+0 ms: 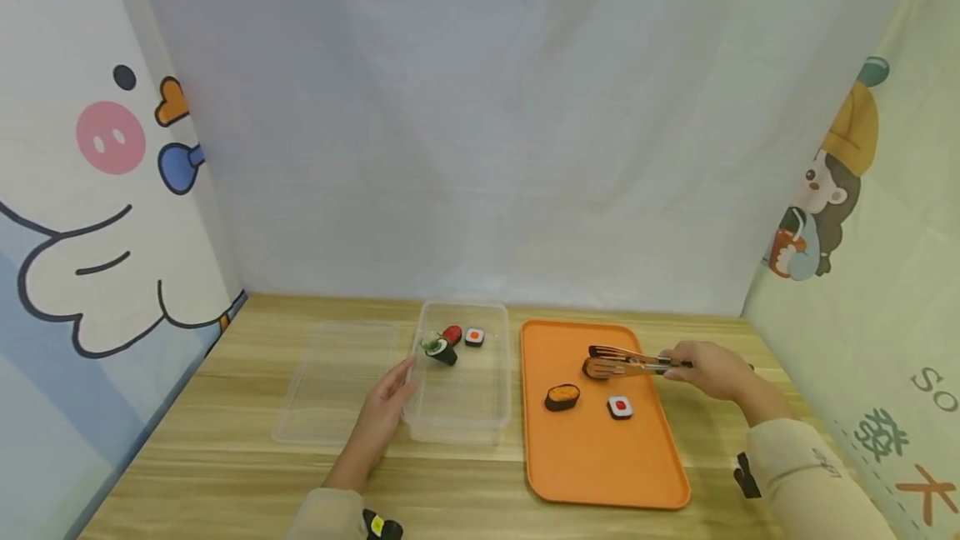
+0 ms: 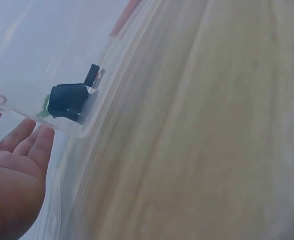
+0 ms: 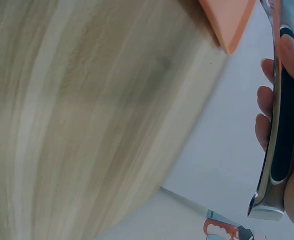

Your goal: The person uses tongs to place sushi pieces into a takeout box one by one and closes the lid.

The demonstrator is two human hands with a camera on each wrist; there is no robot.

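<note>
My right fingers (image 3: pixel 265 102) grip the tongs (image 3: pixel 287 120) — 1 sushi piece (image 1: pixel 588 368) lies leftward, at the tongs' tips; my left fingers (image 2: pixel 40 145) are relaxed beside the box (image 1: pixel 472 398).

Right hand (image 1: pixel 705 371) grips tongs (image 1: pixel 633 365), tips at a sushi piece (image 1: pixel 596 374) on orange tray (image 1: pixel 600 469). Left hand (image 1: pixel 381 411) at left wall of clear container (image 1: pixel 457 423), which holds cone roll (image 1: pixel 446 354), red piece (image 1: pixel 452 333), square roll (image 1: pixel 475 337).

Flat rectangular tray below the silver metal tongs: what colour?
The flat rectangular tray is plain orange; it shows best in the head view.
</note>
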